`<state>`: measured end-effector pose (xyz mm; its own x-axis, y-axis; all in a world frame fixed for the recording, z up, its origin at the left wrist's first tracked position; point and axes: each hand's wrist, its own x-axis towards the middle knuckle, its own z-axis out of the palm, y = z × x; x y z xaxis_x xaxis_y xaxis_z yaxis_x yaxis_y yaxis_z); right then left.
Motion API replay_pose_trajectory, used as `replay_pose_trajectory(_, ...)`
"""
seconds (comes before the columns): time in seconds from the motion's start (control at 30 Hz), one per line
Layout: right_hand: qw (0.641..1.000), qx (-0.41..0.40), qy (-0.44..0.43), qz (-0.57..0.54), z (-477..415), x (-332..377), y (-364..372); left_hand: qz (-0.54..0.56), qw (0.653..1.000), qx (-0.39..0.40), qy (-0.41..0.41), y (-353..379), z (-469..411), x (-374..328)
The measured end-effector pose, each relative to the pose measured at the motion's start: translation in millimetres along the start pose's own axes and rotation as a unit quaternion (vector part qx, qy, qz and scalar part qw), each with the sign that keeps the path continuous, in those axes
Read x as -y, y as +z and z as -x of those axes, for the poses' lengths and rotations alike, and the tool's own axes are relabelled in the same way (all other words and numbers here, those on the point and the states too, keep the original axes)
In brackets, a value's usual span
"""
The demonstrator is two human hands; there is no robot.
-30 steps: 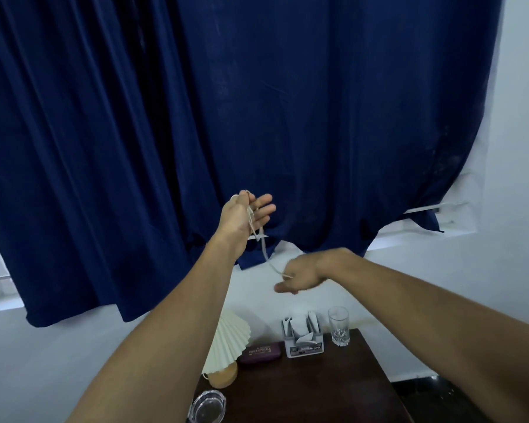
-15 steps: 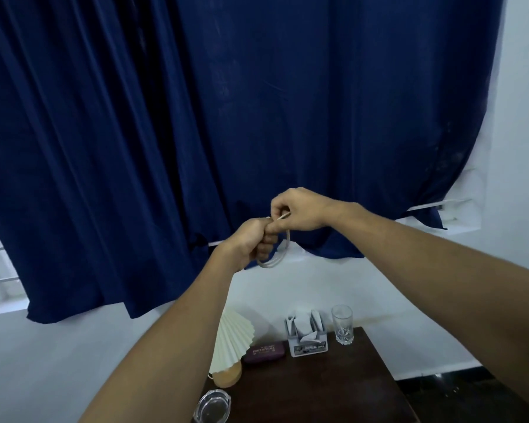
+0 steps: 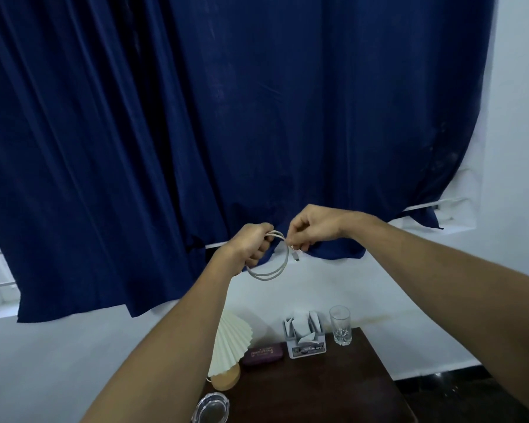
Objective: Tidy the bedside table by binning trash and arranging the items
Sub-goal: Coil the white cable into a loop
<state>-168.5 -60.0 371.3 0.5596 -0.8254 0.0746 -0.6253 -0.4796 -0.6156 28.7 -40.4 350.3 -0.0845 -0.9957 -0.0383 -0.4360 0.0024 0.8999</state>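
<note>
Cable coil (image 3: 284,264) upright, plug (image 3: 296,255) downward.

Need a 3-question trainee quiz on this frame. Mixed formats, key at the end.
1. True or false: the white cable lies on the table.
2. Which hand grips the coiled loops? A) left hand B) right hand
3. Fill in: the drinking glass stands just right of the ____.
Key: 1 false, it is held in the air; 2 A, the other hand pinches the plug end; 3 grey tissue holder.
</note>
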Motion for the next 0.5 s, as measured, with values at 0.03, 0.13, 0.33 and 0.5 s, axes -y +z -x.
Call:
replay_pose_trajectory(0.03,1.000,-0.007,0.000,0.022,-2.0,-0.2,-0.1,-0.015,1.000,-0.001,-0.003,1.2,0.5,0.2)
replay_pose_trajectory(0.13,0.989,-0.074,-0.015,0.125,-6.1,2.3,1.4,-0.054,0.998,0.020,-0.020,2.4,1.6,2.5)
replay_pose_trajectory(0.33,0.978,-0.180,-0.076,0.075,-21.1,-14.1,17.6,0.059,0.990,0.124,-0.023,-0.7,5.0,-3.9)
replay_pose_trajectory(0.5,0.960,-0.100,-0.036,-0.260,-17.9,-6.7,36.4,0.174,0.974,0.144,-0.011,-6.1,5.8,-12.2)
